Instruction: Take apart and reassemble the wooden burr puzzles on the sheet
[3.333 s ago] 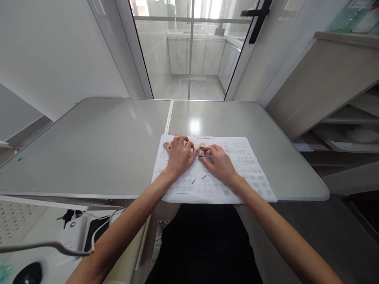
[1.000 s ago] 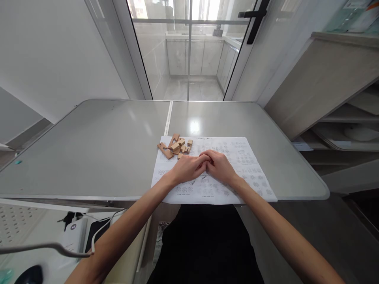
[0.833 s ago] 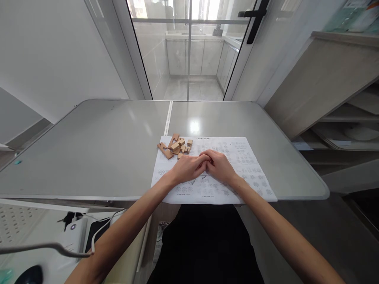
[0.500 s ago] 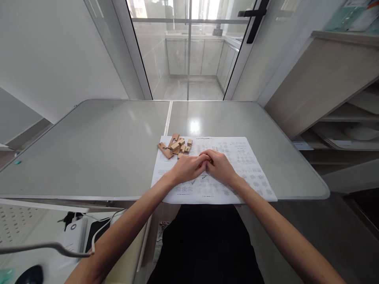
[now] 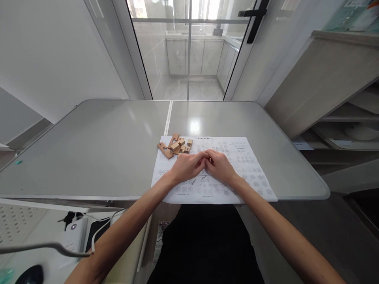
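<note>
My left hand [image 5: 188, 166] and my right hand [image 5: 219, 166] meet over a printed paper sheet [image 5: 251, 157], their fingertips touching. Both are closed with curled fingers; whatever lies between them, if anything, is hidden. Just beyond my left hand is a loose pile of wooden puzzle pieces [image 5: 175, 146]. Among them, a flat notched piece [image 5: 165, 150] lies at the left and a small block [image 5: 190, 142] at the right. My left hand partly covers the nearest block. Rows of small line diagrams are printed on the sheet.
The sheet lies on a grey folding table [image 5: 118, 150] with a seam across it. A white power adapter [image 5: 74, 236] and cable [image 5: 50, 246] sit lower left. Wooden shelves [image 5: 331, 75] flank the table's right side, and a glass door [image 5: 189, 59] stands behind it.
My left hand has shifted slightly up and left, covering more of the nearest block. My right hand stays against it, and the pile has not moved.
</note>
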`<state>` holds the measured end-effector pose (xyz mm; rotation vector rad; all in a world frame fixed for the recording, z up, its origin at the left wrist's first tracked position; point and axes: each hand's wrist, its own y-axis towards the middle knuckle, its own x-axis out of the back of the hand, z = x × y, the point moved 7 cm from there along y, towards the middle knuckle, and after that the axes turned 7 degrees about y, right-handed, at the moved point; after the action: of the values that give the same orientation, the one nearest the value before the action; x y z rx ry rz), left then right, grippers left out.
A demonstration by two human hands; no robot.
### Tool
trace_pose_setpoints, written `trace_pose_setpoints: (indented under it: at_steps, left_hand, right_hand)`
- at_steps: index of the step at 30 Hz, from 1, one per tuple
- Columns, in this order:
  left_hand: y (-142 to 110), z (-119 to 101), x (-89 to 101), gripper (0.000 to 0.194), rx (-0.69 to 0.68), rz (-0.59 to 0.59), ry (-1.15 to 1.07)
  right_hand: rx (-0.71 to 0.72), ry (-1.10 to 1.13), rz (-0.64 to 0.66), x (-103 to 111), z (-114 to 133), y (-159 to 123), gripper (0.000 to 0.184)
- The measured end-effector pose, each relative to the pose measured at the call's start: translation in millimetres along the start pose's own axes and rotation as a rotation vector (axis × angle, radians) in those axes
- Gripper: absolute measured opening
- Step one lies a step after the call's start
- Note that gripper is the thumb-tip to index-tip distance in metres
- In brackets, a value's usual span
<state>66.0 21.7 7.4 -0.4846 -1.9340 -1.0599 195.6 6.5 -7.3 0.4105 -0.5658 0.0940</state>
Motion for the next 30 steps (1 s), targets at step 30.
trace_pose_setpoints:
  at_steps: [30]
  left_hand:
    - [-15, 141, 43.5, 0.028, 0.859, -0.126, 0.063]
  right_hand:
    - [-0.024, 0.027, 0.014, -1, 1, 1, 0.019]
